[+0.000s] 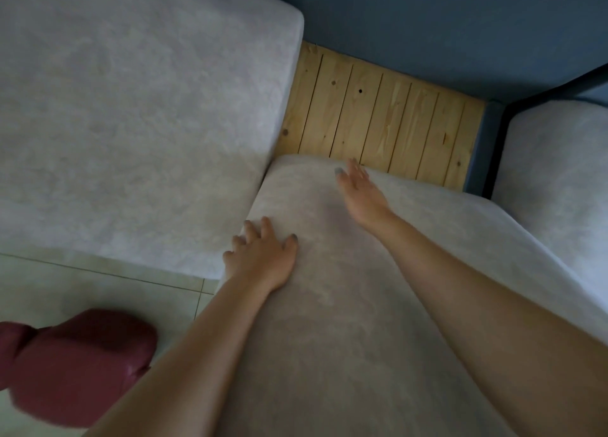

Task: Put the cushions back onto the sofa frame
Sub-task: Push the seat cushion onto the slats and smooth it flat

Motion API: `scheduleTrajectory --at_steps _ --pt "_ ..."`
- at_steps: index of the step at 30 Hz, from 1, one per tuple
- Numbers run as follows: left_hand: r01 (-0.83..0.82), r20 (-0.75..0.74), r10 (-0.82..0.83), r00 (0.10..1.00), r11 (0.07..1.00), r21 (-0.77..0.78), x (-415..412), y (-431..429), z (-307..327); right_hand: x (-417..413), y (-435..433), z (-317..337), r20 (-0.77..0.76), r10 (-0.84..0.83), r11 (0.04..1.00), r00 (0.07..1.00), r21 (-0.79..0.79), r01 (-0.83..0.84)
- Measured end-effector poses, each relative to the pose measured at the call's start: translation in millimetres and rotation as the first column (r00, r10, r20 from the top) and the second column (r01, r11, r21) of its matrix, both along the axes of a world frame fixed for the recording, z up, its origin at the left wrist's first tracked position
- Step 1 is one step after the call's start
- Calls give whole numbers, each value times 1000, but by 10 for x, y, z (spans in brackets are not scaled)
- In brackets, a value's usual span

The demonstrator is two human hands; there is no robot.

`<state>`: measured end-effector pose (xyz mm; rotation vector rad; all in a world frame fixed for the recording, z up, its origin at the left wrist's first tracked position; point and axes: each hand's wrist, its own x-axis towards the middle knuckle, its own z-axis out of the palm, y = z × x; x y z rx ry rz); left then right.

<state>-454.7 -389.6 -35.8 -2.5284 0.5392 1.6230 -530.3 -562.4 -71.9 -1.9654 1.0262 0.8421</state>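
Cushion (345, 305) of pale grey lies slanted under both my arms. Its far edge stops at the near side of the bare wooden slats (378, 123) of the sofa frame, and a strip of those slats shows beyond it.

My left grip (263, 258) rests on the cushion's left edge, well on the near side of the slats. Its fingers are spread and a little bent, with the thumb out on the top face. My right grip (360, 189) lies at the cushion's far edge, just at the slats. It is blurred, with the fingers straight and close together, touching the fabric and pinching nothing.

A bigger grey cushion (131, 123) sits left of the slats, touching the corner of the one I handle. A third cushion (559, 179) lies right of the slats, past a dark blue upright (487, 147). A blue back panel (427, 18) rises behind the slats. Near and left of them is a pale tiled floor (98, 288), with a blurred maroon thing (75, 364) that I cannot make out.
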Motion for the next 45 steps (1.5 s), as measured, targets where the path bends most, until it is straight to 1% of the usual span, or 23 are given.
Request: scheduleTrajectory --at_steps 1,3,4,6,9,13,15,17,19,22,24,26,27,30,32,35,38,39,41,42,43,44,45 --pt "5 -1 -5 1000 1000 -3 -8 15 1 -50 229 36 29 75 997 997 -19 -74" --pt "20 8 -19 1000 1000 -14 -42 67 24 -149 496 -28 -66 294 956 953 28 -293" --pt "13 17 -12 1000 999 -30 -59 88 34 -129 466 -78 -95 336 942 937 53 -332" --pt "-9 27 11 1000 998 -63 -43 102 64 92 238 -122 -94 314 950 945 23 -313" --pt "-21 5 21 1000 998 -67 -9 127 97 216 232 -112 43 246 969 968 -18 -245" --pt "-5 -10 5 1000 998 -58 -27 197 123 173 483 -232 -82 462 887 883 43 -460" --pt "-38 -7 37 999 996 -77 9 165 125 445 297 -230 -85 430 902 899 10 -431" --pt "-49 -20 48 999 996 -68 6 159 124 555 324 -212 8 370 928 929 -44 -370" --pt "-42 -26 41 999 998 -43 -29 194 124 416 609 -252 31 458 889 889 -33 -457" --pt "-53 2 53 999 998 -44 -53 246 151 514 607 -404 -83 599 800 796 85 -593" --pt "-80 -3 80 997 993 -84 -32 242 183 783 446 -378 -53 561 828 826 44 -559" --pt "-72 -13 71 997 993 -97 -28 244 189 799 496 -361 75 496 869 865 -47 -493" --pt "-66 -19 65 998 995 -77 -47 255 191 701 628 -351 106 523 852 846 -44 -521" --pt "-59 -34 59 998 998 3 -100 289 221 621 795 -451 45 660 743 750 105 -661" --pt "-90 -24 90 996 996 -10 -94 266 256 889 647 -473 63 615 779 786 106 -618" --pt "-92 -17 92 996 996 -19 -82 265 277 838 699 -380 208 556 826 805 -30 -563" --pt "-83 -10 83 996 996 28 -128 364 340 551 912 -323 114 693 700 712 127 -703" --pt "-97 -1 97 995 995 18 -129 388 374 636 861 -295 117 675 707 728 176 -684" --pt "-137 21 137 990 991 -8 -114 392 435 872 677 -156 182 512 814 840 211 -542" --pt "-139 26 139 990 990 -11 -92 382 446 881 629 -79 254 417 869 873 169 -464" --pt "-138 21 138 990 990 -7 -85 375 465 778 625 14 311 371 904 875 96 -417" --pt "-141 18 140 990 990 3 -80 364 483 613 686 87 342 402 899 849 28 -437" --pt "-140 18 140 990 990 20 -88 364 497 412 774 135 299 498 848 814 27 -529"
